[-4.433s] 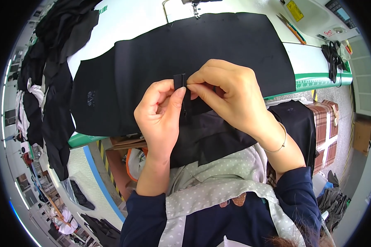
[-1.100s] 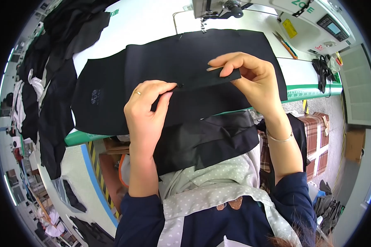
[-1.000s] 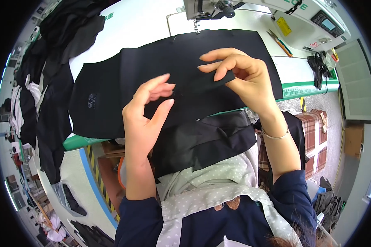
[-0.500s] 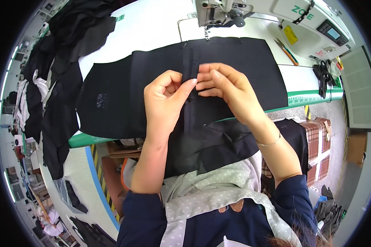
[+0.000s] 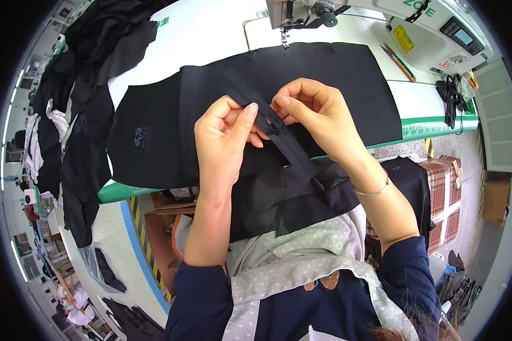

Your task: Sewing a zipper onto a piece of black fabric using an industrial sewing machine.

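Observation:
A black zipper (image 5: 290, 149) slants from upper left to lower right above a large black fabric panel (image 5: 335, 85). Thumb and fingers of my left hand (image 5: 224, 128) are closed on the zipper's left side, near its middle. From the other side my right hand (image 5: 316, 116) pinches the zipper's edge, just above what looks like its slider. The panel lies spread on the white table, with a small printed emblem at its left end. More dark cloth (image 5: 296, 199) hangs over the table edge onto my lap.
A sewing machine (image 5: 432, 40) stands beyond the panel, its presser foot (image 5: 284, 38) close to the far edge. Thread snips (image 5: 398, 61) lie at right, near black cords (image 5: 452, 99). Dark cloth (image 5: 85, 125) is heaped at left. A plaid bundle (image 5: 442, 199) sits at lower right.
The zipper has turned from nearly upright to a slant. My right-hand fingers have curled from stretched to a pinch, while the left hand has shifted slightly left.

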Demonstrator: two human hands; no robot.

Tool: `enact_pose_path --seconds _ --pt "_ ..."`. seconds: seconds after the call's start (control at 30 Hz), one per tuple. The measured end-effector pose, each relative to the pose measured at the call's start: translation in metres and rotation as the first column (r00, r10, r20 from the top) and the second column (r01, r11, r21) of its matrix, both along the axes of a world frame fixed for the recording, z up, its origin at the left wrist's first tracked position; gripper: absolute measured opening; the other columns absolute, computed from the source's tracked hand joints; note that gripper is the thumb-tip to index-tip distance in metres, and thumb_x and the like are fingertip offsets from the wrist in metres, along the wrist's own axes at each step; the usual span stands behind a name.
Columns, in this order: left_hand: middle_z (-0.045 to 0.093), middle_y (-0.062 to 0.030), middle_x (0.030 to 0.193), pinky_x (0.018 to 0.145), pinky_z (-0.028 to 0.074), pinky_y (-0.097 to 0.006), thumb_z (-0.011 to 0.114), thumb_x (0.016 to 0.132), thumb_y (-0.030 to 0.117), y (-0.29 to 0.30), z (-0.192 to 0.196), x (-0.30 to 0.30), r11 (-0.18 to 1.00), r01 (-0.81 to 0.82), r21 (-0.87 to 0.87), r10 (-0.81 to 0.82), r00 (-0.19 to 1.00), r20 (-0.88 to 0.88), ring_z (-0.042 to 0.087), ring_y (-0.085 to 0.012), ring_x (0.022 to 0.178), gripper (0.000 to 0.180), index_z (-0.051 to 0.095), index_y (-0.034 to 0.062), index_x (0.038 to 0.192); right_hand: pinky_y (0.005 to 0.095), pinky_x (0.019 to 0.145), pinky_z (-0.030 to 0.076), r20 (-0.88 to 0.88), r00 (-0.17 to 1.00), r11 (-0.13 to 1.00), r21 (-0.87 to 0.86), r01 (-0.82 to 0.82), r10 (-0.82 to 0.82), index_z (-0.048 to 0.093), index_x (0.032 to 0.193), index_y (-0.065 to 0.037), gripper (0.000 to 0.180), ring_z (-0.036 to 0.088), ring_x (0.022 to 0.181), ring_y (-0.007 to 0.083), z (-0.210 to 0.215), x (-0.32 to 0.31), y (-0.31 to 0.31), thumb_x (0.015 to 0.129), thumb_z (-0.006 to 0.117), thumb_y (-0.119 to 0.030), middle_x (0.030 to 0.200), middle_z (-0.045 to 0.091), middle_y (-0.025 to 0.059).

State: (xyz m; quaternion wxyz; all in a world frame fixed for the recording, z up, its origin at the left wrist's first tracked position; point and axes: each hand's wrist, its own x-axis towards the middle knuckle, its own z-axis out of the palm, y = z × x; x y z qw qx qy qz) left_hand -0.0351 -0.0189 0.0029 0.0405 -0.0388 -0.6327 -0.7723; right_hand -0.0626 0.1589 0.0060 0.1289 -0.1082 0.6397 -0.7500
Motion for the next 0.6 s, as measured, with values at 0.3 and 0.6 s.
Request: enact_pose_path --seconds 0.3,0.6 --pt "0.069 -0.0100 0.080 0.054 0.052 -0.023 0.065 0.094 0.001 -0.002 -0.003 0.005 0.998 -0.068 0.002 0.068 0.997 -0.041 0.068 -0.0142 0.067 0.005 0.062 -0.0022 0.095 0.0194 0.069 0.051 -0.137 0.990 0.999 0.034 0.042 -0.037 0.064 0.097 0.001 0.011 0.061 0.077 0.0019 -0.002 0.012 0.003 0.088 0.071 -0.001 0.083 0.067 0.0000" --pt "0.067 -0.0119 0.091 0.057 0.056 -0.025 0.065 0.091 -0.003 0.001 -0.005 0.012 0.991 -0.061 0.120 0.063 0.998 -0.009 0.070 -0.0172 0.075 0.010 0.060 -0.0024 0.100 0.0295 0.065 0.055 -0.768 0.629 0.868 0.228 0.442 -0.119 0.070 0.086 -0.006 0.011 0.068 0.076 0.0178 -0.004 0.009 -0.003 0.077 0.075 0.000 0.086 0.070 0.0045"
